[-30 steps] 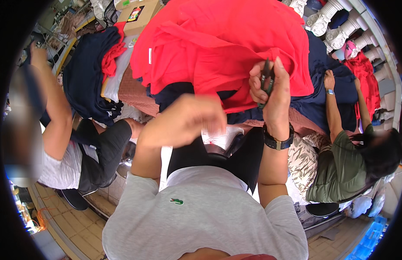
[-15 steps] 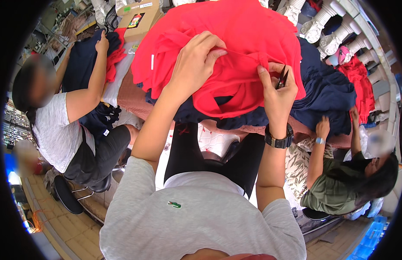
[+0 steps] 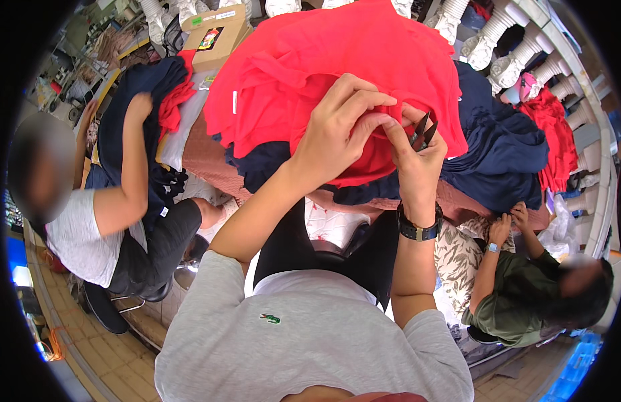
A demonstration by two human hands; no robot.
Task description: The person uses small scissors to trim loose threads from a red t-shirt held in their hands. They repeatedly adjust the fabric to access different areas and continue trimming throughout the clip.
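"Since I cannot see it, tell me what is being handled, and where it is."

"A red garment [image 3: 374, 153], bunched at the near edge of a big red pile [image 3: 364, 47], a little right of that pile's middle."

"How would it feel?"

"Soft and limp, I judge: light on its own, not slippery or fragile, likely to fold over itself. A fold or seam near the edge looks the best place to take hold."

"And the grip?"

"The left hand [image 3: 344, 130] pinches the cloth between thumb and fingers. The right hand [image 3: 418, 151] has its thumb at the same spot and clasps dark thread snips [image 3: 423, 130], blades pointing up and seemingly parted. Its exact hold on the cloth is hidden."

"Any labels or writing?"

"A small blank-looking white tag [image 3: 235, 102] lies on the red pile's left side. Behind the pile, to its left, a cardboard box [image 3: 220, 37] bears stickers and a colourful picture; its print is too small to tell. Nearer than the pile, the wearer's grey shirt [image 3: 310, 342] carries a small green animal emblem [image 3: 269, 318]."

"What else surrounds it?"

"Navy garments [image 3: 498, 127] to the pile's right, and one seated co-worker beyond each side of it."
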